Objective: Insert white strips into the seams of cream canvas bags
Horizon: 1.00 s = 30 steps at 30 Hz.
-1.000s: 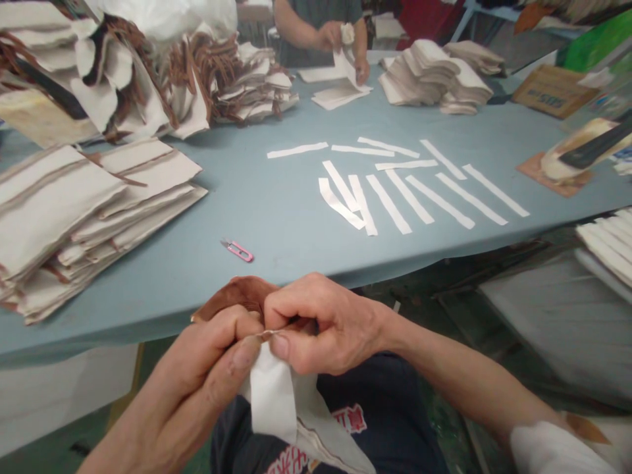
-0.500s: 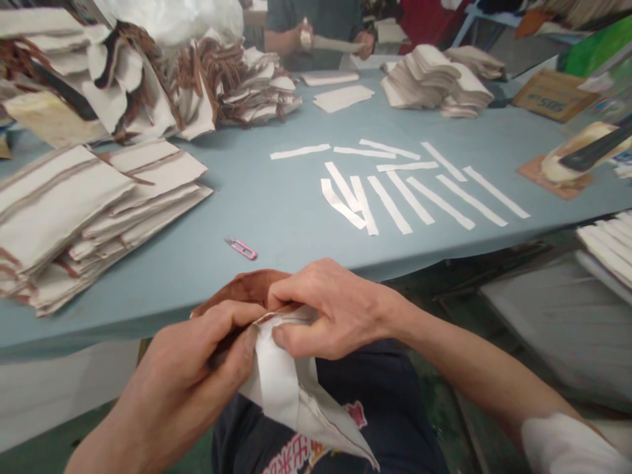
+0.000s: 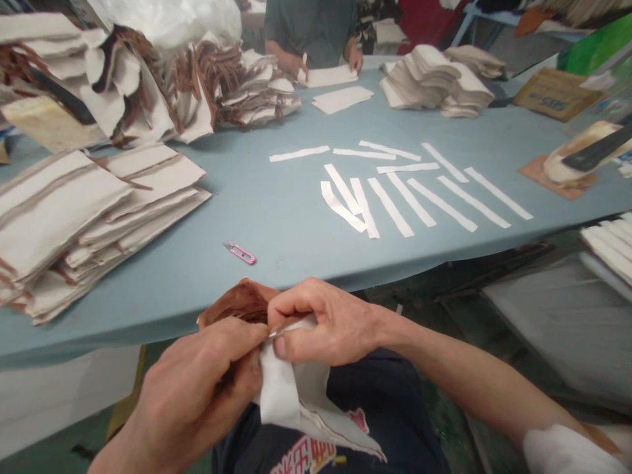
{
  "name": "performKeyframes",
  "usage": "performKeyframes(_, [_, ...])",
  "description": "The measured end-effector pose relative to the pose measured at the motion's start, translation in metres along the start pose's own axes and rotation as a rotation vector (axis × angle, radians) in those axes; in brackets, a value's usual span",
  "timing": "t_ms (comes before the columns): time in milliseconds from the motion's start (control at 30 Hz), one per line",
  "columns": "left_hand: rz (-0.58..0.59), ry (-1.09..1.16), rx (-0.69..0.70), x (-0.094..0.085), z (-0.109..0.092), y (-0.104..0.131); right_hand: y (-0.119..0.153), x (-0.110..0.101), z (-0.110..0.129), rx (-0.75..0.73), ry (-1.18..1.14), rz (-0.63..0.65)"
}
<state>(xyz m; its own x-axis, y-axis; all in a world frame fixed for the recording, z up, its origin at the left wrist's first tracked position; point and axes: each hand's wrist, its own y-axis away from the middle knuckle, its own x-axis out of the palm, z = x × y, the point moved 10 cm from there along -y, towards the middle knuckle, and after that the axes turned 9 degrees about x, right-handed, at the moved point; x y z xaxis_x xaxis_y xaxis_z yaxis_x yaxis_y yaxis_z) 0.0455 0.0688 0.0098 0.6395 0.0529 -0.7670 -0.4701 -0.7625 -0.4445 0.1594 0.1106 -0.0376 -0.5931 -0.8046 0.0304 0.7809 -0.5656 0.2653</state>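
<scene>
Over my lap I hold a piece of brown leather (image 3: 237, 301) with a pale backing (image 3: 340, 421), its upper edge folded between my fingers. My left hand (image 3: 197, 382) pinches that edge from the left, thumb toward me. My right hand (image 3: 320, 322) is closed on the same edge just to the right, its fingertips close to those of my left. A white strip (image 3: 279, 395) hangs down from beneath my fingers over the pale side. My fingers cover the exact spot where strip and leather meet. Pink thread snips (image 3: 241, 253) lie on the table beyond my hands.
Several white strips (image 3: 392, 207) lie spread on the blue-covered table (image 3: 247, 184). Stacked pale pieces (image 3: 64, 210) stand at left, with more piles behind. A glue-smeared container with a black handle (image 3: 582, 155) is at right. Across the table, a co-worker's hands (image 3: 353, 58) rest on a pale piece.
Both my hands have shifted slightly and the leather's brown side has folded into a more pointed shape. The co-worker's hands have lowered onto the pale piece on the table.
</scene>
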Motion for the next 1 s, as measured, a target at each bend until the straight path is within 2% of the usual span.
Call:
performKeyframes(100, [-0.016, -0.002, 0.252, 0.006, -0.017, 0.000, -0.003, 0.004, -0.012, 0.018, -0.189, 0.042])
performKeyframes(167, [-0.034, -0.004, 0.278, 0.009, -0.014, 0.000, -0.007, 0.005, -0.019, 0.019, -0.298, 0.046])
performKeyframes(300, [-0.079, 0.000, 0.269, 0.013, -0.010, -0.001, -0.010, 0.006, -0.025, 0.038, -0.308, -0.009])
performKeyframes(400, [-0.119, -0.054, 0.214, 0.011, -0.010, 0.003, -0.004, 0.005, -0.022, 0.069, -0.143, -0.050])
performKeyframes(467, [-0.120, -0.074, 0.155, 0.009, -0.009, 0.006, 0.004, 0.000, -0.013, 0.030, -0.013, -0.093])
performKeyframes(533, [-0.076, -0.021, 0.097, 0.009, -0.008, 0.007, 0.013, -0.006, -0.001, -0.050, 0.112, -0.149])
performKeyframes(667, [0.085, 0.231, -0.020, 0.016, 0.000, 0.001, 0.026, -0.011, 0.015, -0.203, 0.316, -0.262])
performKeyframes(767, [0.187, 0.291, -0.005, 0.024, 0.001, -0.002, 0.029, -0.009, 0.016, -0.277, 0.341, -0.284])
performKeyframes(800, [0.186, 0.270, 0.024, 0.025, 0.001, -0.003, 0.028, -0.006, 0.015, -0.290, 0.305, -0.264])
performKeyframes(833, [0.152, 0.238, 0.052, 0.024, 0.000, -0.003, 0.027, -0.003, 0.012, -0.295, 0.245, -0.229])
performKeyframes(933, [-0.050, 0.195, 0.082, 0.019, 0.000, -0.005, 0.018, 0.007, 0.004, -0.300, -0.037, -0.136])
performKeyframes(1000, [-0.137, 0.240, 0.062, 0.023, 0.000, -0.006, 0.013, 0.010, -0.002, -0.309, -0.251, -0.121])
